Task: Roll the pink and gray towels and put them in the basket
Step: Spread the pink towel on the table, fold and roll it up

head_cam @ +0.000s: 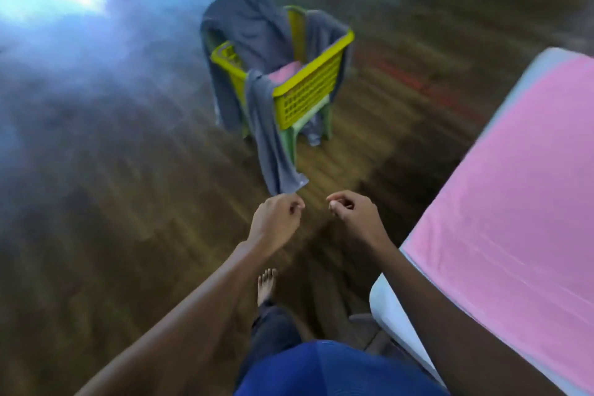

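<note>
A yellow basket (pixel 308 87) stands on a small green chair in the middle of the view. Gray towels (pixel 254 35) hang over its rim and the chair back, and one gray towel (pixel 273 145) trails out toward me. My left hand (pixel 276 219) pinches that towel's lower corner. A pink towel (pixel 284 73) lies inside the basket. A second pink towel (pixel 514 219) is spread flat on the white table at right. My right hand (pixel 352 212) hovers beside my left hand with fingers curled and nothing in it. The view is motion-blurred.
The white table (pixel 389 309) fills the right side. The green chair (pixel 302 128) stands on a brown wooden floor (pixel 128 235). My bare foot (pixel 266 283) is on the floor below my hands. Bright light glares at the top left.
</note>
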Available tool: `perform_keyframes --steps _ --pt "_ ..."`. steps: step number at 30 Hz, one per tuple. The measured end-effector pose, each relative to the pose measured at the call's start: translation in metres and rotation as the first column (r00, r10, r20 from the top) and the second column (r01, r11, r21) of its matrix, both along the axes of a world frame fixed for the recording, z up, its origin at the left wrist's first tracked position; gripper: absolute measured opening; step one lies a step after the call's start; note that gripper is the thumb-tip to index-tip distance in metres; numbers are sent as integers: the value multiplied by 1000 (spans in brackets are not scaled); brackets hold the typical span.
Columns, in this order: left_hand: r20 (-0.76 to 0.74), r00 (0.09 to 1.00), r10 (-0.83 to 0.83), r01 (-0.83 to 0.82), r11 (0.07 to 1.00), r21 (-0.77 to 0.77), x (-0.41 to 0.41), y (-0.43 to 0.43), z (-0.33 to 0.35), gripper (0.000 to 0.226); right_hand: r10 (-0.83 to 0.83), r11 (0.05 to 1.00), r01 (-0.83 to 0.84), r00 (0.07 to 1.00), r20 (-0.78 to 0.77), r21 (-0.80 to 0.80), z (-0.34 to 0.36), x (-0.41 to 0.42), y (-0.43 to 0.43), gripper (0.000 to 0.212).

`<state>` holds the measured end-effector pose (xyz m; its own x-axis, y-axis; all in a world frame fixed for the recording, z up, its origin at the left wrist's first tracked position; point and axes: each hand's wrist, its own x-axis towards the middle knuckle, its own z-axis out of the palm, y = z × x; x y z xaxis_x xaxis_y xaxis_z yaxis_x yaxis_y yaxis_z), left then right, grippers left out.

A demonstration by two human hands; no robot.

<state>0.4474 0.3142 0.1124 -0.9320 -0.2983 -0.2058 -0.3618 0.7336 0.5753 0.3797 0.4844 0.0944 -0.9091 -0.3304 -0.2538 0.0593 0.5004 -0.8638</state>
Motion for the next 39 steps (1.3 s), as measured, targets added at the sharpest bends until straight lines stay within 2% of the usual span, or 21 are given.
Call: perform_keyframes --steps 4,8,16,28,33,39 --pt "22 969 -247 246 969 6 -96 -11 -3 23 -217 975 218 976 -20 35 2 -56 2 15" --pt "22 885 -465 466 885 -4 -185 -6 -1 20 -432 901 432 902 -17 26 9 -99 7 13" --pt "24 686 -728 728 685 -38 -345 40 7 19 -724 690 724 690 18 0 6 -196 34 10" --pt "-1 393 -920 915 391 -104 -613 224 -1 20 -919 393 918 395 21 -63 -14 -417 180 11" --pt "-24 256 -966 961 257 -105 -695 315 16 19 -971 237 971 237 31 -3 -2 -488 247 9" --pt "0 44 -999 995 44 -86 -795 391 1 24 -991 129 989 127 36 72 -25 -562 297 13"
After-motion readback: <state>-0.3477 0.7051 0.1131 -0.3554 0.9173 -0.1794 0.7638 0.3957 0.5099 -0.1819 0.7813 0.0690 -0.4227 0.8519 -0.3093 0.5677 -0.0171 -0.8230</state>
